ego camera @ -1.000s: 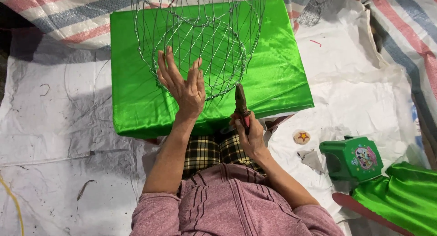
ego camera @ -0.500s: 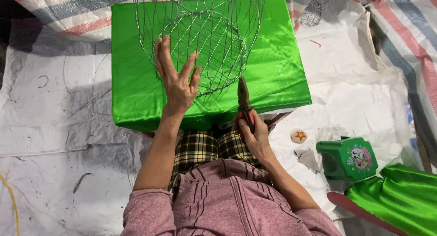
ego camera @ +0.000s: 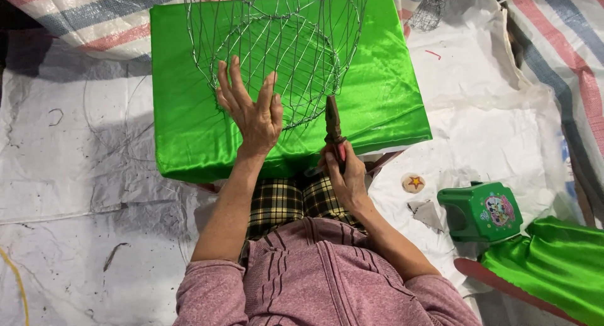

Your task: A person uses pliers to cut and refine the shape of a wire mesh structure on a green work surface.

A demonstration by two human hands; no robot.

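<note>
A round wire frame [ego camera: 277, 49] stands on a box draped in shiny green cloth [ego camera: 189, 131]. My left hand [ego camera: 251, 109] rests flat, fingers spread, against the frame's near left side. Just past the frame's near edge, my right hand [ego camera: 345, 172] grips a pair of dark pliers [ego camera: 332, 121], whose tip points up at the lower wires. My lap in checked fabric lies below the box.
White sheeting covers the ground, with a striped tarp at the top and right. A green plastic container [ego camera: 481, 209], a small round lid with a star [ego camera: 413, 183] and folded green cloth [ego camera: 553, 263] lie to the right. A yellow cord [ego camera: 16, 282] sits bottom left.
My left hand has slid up and left along the frame's side. The right hand with the pliers has risen slightly toward the lower wires.
</note>
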